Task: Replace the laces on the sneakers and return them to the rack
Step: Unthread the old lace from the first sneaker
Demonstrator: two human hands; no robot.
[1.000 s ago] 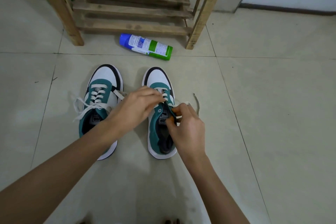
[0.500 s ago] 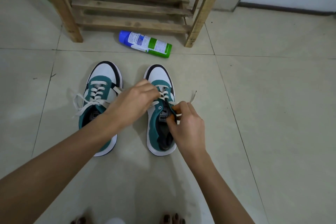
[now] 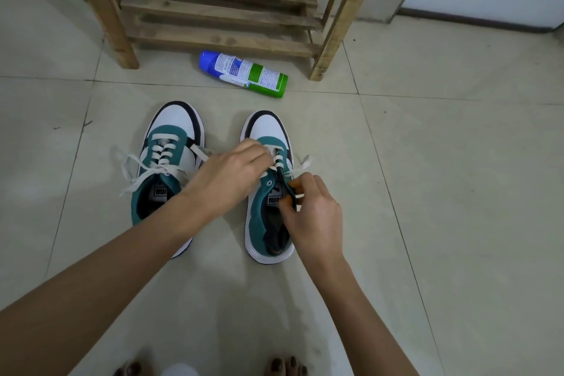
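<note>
The sneakers stand side by side on the tiled floor (image 3: 427, 192), toes toward the wooden rack (image 3: 219, 12), neither yet back on it. The left sneaker (image 3: 175, 119) is laced through, its ends lying loose to either side. The right sneaker (image 3: 259, 217) is the one in hand: its cream lace (image 3: 300, 162) crosses only the lower eyelets, the upper ones are empty, and one end trails off to the right.

The left hand (image 3: 232, 174) reaches across, fingers curled down onto the lace crossings; they appear to pinch a strand, though the tips are hidden. The right hand (image 3: 314, 214) has its thumb and forefinger closed on the teal eyelet edge, with a bit of lace showing between them.

The lace is flat, soft and limp, so it will likely flop and twist unless kept taut. It is best taken near its stiff tip, where it can be steered through an eyelet. The shoe looks light and may slide on the smooth tile under a pull, so steadying the upper makes sense. For carrying, the firm heel collar or sole is the better hold.

A blue and green spray can (image 3: 244, 73) lies on its side just before the rack.
</note>
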